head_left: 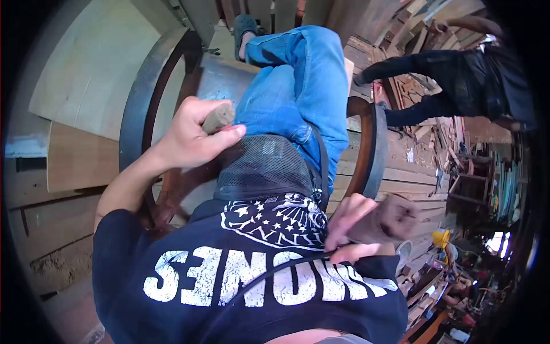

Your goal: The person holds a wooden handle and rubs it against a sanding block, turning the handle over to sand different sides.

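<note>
My left hand (pixel 197 135) is closed round a short grey-tan wooden stick (pixel 219 117), with its blunt end sticking out past my thumb. It hovers beside my left thigh in blue jeans. At my right side, my right hand (pixel 349 221) is smeared by motion. Its fingers lie about a brown wooden block (pixel 387 219), also blurred, so the exact grip is hard to see. A thin black cord (pixel 275 269) runs across my shirt toward that hand. A black mesh bag (pixel 260 166) rests on my lap.
Curved dark wooden frame pieces stand at my left (pixel 146 86) and right (pixel 375 149). Light boards (pixel 86 155) lean on the left. Another person (pixel 464 80) in dark clothes stands at the upper right, near wood scraps (pixel 409 92). Clutter and a yellow object (pixel 441 238) lie lower right.
</note>
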A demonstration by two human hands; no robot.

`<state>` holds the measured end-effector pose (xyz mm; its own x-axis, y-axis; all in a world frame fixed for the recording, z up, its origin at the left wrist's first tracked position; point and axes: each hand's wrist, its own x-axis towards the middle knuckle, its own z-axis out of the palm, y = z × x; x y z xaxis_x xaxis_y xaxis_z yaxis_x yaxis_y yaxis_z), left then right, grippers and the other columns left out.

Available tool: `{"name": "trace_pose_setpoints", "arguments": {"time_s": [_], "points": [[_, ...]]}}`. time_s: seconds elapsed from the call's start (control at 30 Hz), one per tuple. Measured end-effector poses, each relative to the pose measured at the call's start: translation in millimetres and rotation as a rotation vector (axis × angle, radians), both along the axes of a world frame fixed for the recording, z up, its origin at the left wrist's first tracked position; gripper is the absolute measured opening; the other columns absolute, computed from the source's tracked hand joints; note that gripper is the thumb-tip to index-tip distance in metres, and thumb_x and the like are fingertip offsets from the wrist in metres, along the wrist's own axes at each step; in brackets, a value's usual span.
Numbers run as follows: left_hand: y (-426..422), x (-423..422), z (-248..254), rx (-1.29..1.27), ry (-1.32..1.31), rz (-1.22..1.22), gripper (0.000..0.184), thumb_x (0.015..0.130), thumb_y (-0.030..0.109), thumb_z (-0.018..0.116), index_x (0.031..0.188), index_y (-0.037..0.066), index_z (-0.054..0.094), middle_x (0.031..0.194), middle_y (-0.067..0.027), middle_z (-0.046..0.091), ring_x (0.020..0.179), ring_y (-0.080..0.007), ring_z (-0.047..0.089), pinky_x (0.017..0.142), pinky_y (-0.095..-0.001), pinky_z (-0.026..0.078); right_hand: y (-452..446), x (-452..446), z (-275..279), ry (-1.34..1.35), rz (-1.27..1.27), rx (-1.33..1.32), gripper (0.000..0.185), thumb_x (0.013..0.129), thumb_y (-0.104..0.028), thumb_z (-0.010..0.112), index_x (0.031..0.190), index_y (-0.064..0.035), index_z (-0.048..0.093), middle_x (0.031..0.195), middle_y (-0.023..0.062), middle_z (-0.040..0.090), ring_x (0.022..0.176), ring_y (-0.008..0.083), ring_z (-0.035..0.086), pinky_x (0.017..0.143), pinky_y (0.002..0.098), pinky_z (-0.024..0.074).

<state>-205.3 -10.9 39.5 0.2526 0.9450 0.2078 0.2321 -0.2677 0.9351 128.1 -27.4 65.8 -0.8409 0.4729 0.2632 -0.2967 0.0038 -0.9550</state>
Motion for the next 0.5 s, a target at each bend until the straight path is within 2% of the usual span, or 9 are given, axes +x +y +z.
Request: {"name": "trace_pose_setpoints", "arguments": {"time_s": [0.07,0.1,0.13,0.2,0.23,0.37,0.4,0.47,0.5], "points": [[1,-1,2,0.023,0.023,-0.013,0.032,0.085,0.008,0.070,0.063,0.004,0.047,0.055,0.0015,0.040,0.053,-0.0060,0.035,0.048,-0.0286,0.030,11,-22,10,-0.047,0.068,0.098,0.023,0.068,0.002,0.086,0.082,0.0072,0.069,0.066,0.0191,0.068,0.046,0.0234,0.061,0.041,0.0293,0.0484],[1,-1,3,-0.002,0.022,-0.013,0.032,0.085,0.008,0.070,0.063,0.004,0.047,0.055,0.0014,0.041,0.052,-0.0062,0.035,0.048,-0.0287,0.030,2,-32,-4,-0.051,0.049,0.046,0.027,0.077,-0.012,0.084,0.065,-0.0033,0.061,0.061,0.0044,0.065,0.049,0.0142,0.061,0.045,0.0279,0.0391],[0,0,3,-0.028,0.021,-0.010,0.032,0.085,0.007,0.070,0.062,0.004,0.047,0.055,0.0014,0.041,0.052,-0.0063,0.035,0.048,-0.0287,0.029,16,-38,4,-0.153,0.254,0.067,0.021,0.081,-0.016,0.082,0.077,-0.0004,0.069,0.063,0.0057,0.067,0.049,0.0126,0.060,0.045,0.0267,0.0411],[1,2,2,-0.002,0.019,-0.006,0.032,0.084,0.008,0.071,0.063,0.003,0.048,0.054,0.0002,0.041,0.052,-0.0067,0.035,0.048,-0.0291,0.030,19,-62,19,-0.244,0.338,-0.008,0.022,0.084,-0.020,0.080,0.086,0.0005,0.072,0.065,0.0067,0.068,0.052,0.0120,0.062,0.048,0.0265,0.0446],[1,3,2,0.027,0.043,-0.009,0.032,0.084,0.008,0.071,0.063,0.003,0.049,0.054,-0.0005,0.041,0.052,-0.0070,0.036,0.048,-0.0294,0.031,13,-69,10,-0.219,0.322,-0.107,0.025,0.084,-0.023,0.080,0.088,0.0004,0.072,0.067,0.0069,0.069,0.056,0.0125,0.063,0.052,0.0267,0.0472],[-1,2,2,0.064,0.049,-0.056,0.026,0.085,0.012,0.071,0.068,0.002,0.053,0.053,-0.0043,0.042,0.049,-0.0099,0.038,0.047,-0.0310,0.033,23,-64,18,-0.396,0.338,0.029,0.036,0.080,-0.027,0.083,0.101,-0.0007,0.071,0.071,0.0077,0.069,0.061,0.0126,0.064,0.056,0.0276,0.0478],[0,2,3,0.092,0.045,-0.072,0.025,0.085,0.012,0.071,0.069,0.002,0.054,0.053,-0.0050,0.042,0.049,-0.0104,0.038,0.047,-0.0312,0.034,30,-60,30,-0.438,0.313,0.141,0.046,0.078,-0.031,0.085,0.109,-0.0002,0.070,0.070,0.0070,0.068,0.061,0.0113,0.063,0.056,0.0274,0.0469],[-1,0,3,0.067,0.047,-0.081,0.017,0.084,0.012,0.070,0.075,0.001,0.061,0.056,-0.0077,0.051,0.050,-0.0119,0.043,0.050,-0.0313,0.038,30,-49,12,-0.314,0.114,0.087,0.042,0.073,-0.031,0.087,0.093,0.0024,0.071,0.072,0.0114,0.068,0.063,0.0165,0.067,0.056,0.0275,0.0479],[0,2,-3,0.110,-0.005,-0.071,0.023,0.085,0.011,0.071,0.070,0.003,0.055,0.054,-0.0056,0.046,0.049,-0.0117,0.041,0.048,-0.0314,0.035,30,-49,15,-0.324,0.016,0.080,0.038,0.078,-0.025,0.081,0.101,0.0037,0.070,0.069,0.0071,0.064,0.062,0.0134,0.063,0.056,0.0268,0.0469]]}}
